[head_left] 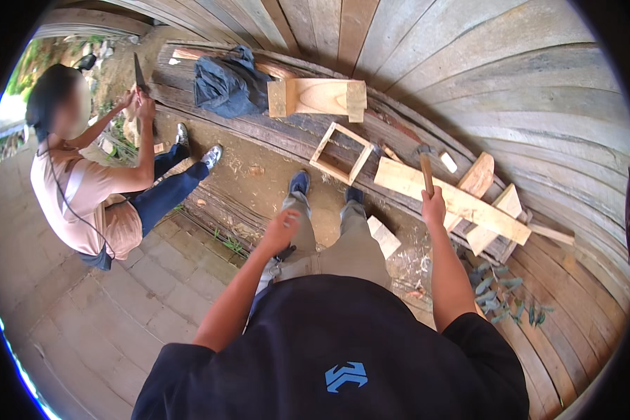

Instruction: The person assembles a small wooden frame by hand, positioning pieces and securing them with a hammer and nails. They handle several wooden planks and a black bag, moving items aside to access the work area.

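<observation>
My right hand [434, 206] grips the wooden handle of a hammer [427, 172], its head pointing away from me over the bench. Below the hammer a long pale plank [462, 203] lies slantwise across shorter wood pieces. My left hand [281, 231] is in the air in front of my left thigh, fingers curled in; whatever may be between them is too small to make out. Ahead, a small rectangular wooden frame [341, 153] leans at the edge of the low plank bench [259, 133]. Behind it sits a larger piece made of joined boards [322, 96].
A dark cloth bag [229, 82] lies on the bench. On the left a co-worker [91, 175] sits holding a handsaw [140, 73]. A wood block [383, 236] rests on the ground by my right leg. The plank wall [525, 84] closes the far and right sides; leaves [497, 290] stick out nearby.
</observation>
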Motion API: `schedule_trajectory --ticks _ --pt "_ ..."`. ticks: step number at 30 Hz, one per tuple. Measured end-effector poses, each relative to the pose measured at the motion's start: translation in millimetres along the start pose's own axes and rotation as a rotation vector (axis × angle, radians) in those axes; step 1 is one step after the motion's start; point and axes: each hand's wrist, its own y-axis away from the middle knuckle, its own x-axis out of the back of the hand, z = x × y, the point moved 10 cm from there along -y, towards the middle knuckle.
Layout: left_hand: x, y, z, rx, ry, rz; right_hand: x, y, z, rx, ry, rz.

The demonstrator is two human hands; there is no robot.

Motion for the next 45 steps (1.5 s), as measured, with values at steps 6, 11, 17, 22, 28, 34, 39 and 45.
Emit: schedule_trajectory --ticks 6,11,17,22,28,34,39,45 --pt "-21.4 41.7 17.3 0.054 -0.005 0.017 -20.0 -23.0 47.1 0.062 0.040 0.075" --pt "-0.4 64.2 36.6 0.075 0.015 0.102 -29.8 -12.9 42.2 0.016 -0.036 0.023" --pt "12.7 74.2 8.0 0.107 0.019 0.195 -32.9 -8.5 25.7 -0.006 0.058 -0.064" --pt "5.8 82.8 10.4 0.072 0.047 0.207 -42.4 -18.2 26.0 -0.003 0.020 -0.081" --pt "-0.6 90.6 6.7 0.058 0.065 0.219 -74.8 -34.7 26.6 -0.038 -0.095 -0.201" --pt "2.8 92.7 4.7 0.056 0.071 0.232 -92.5 -48.5 34.7 -0.034 0.056 -0.201" --pt "-3.9 100.9 -4.6 0.061 0.146 0.247 -64.7 -40.4 40.7 -0.179 0.234 -0.023" --pt "-10.3 110.0 -3.2 0.101 0.044 0.206 -27.5 -15.7 37.9 -0.054 0.261 0.166"
